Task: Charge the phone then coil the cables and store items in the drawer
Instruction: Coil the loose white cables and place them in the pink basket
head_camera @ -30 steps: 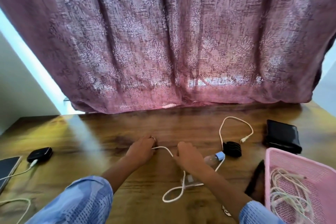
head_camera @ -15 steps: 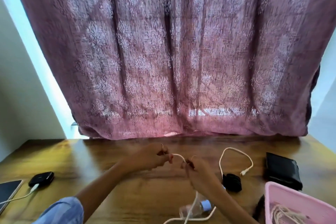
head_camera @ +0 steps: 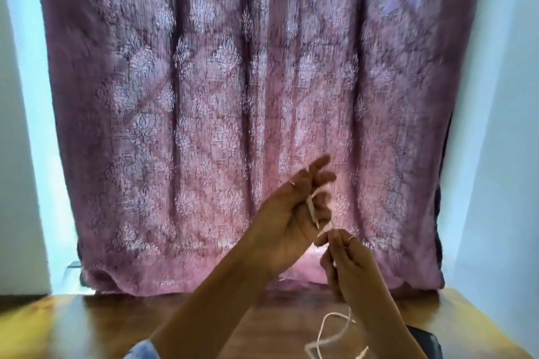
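Change: both hands have risen from just above the wooden desk to in front of the curtain, and the view has tilted up, so the phone, black puck and pink basket have left the picture.
Curtain (head_camera: 204, 114): mauve, patterned, hanging down to the back edge of the desk (head_camera: 73, 326).
Left hand (head_camera: 287, 220): raised, palm toward the camera, fingers half spread; white cable (head_camera: 312, 208) is looped around them, a ring on one finger.
Right hand (head_camera: 348, 262): just below and right of the left, thumb and fingers pinched shut on the same cable.
Cable tail: hangs from the right hand, loose curls (head_camera: 329, 329) above the desk.
Dark object (head_camera: 425, 341): bottom right corner, partly hidden by the forearm.
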Tool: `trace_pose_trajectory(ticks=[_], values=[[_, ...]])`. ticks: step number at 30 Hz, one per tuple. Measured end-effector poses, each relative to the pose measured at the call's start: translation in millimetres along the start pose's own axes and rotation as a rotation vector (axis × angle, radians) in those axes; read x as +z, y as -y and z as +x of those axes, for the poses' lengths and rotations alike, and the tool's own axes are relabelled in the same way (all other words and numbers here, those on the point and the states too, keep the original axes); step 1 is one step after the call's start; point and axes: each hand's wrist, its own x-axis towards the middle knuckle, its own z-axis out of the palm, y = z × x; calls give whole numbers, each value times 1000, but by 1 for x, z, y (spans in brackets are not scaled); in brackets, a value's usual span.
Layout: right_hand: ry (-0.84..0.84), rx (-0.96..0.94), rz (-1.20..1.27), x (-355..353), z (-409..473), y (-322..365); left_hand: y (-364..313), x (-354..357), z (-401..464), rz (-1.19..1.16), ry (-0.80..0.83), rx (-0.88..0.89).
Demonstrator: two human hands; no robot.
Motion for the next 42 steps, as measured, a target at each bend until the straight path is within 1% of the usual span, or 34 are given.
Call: trace_pose_trajectory(ticks=[2, 4, 8, 10, 12, 14, 16, 19, 20, 21, 23, 26, 27, 29, 30, 32, 34, 37, 39, 42], values=[[23, -24, -42, -3, 0, 3, -7, 12, 15, -49, 16, 87], [52, -65, -144, -7, 0, 8, -10, 21, 26, -7, -6, 142], [71, -181, -455, -18, -1, 29, -5, 26, 43, 315, -111, 257], [70, -188, -554, -23, -1, 42, -6, 21, 47, 559, -127, 351], [65, -145, -599, -25, -1, 54, -8, 18, 48, 917, -120, 446], [68, -101, -642, -27, 0, 62, -6, 17, 46, 1267, -154, 541], [78, -77, -714, -31, 2, 68, -6, 18, 42, 1491, -112, 629], [48, -67, -767, -42, 5, 79, -17, 5, 44, 1850, -41, 706], [28, -94, -787, -45, 6, 83, -23, 0, 45, 1967, -32, 700], [6, -133, -802, -48, 7, 88, -28, -3, 45, 2053, -24, 657], [-44, -232, -791, -49, 9, 99, -33, -3, 42, 2124, -3, 513], [-133, -394, -778, -46, 16, 113, -38, 1, 37, 2057, -28, 287], [-166, -451, -787, -45, 20, 117, -39, 4, 38, 1963, -51, 222], [-225, -543, -780, -43, 29, 122, -40, 13, 38, 1659, -81, 125], [-250, -581, -772, -42, 33, 125, -41, 17, 37, 1527, -88, 104], [-278, -649, -750, -39, 42, 131, -44, 26, 32, 1334, -96, 81], [-292, -714, -738, -36, 49, 138, -51, 29, 29, 1142, -65, 65], [-299, -776, -714, -27, 59, 147, -57, 36, 25, 986, 1, 52], [-285, -790, -680, -20, 67, 150, -58, 41, 23, 899, 16, 9], [-203, -744, -626, -11, 78, 141, -64, 50, 22, 639, 42, -16]])
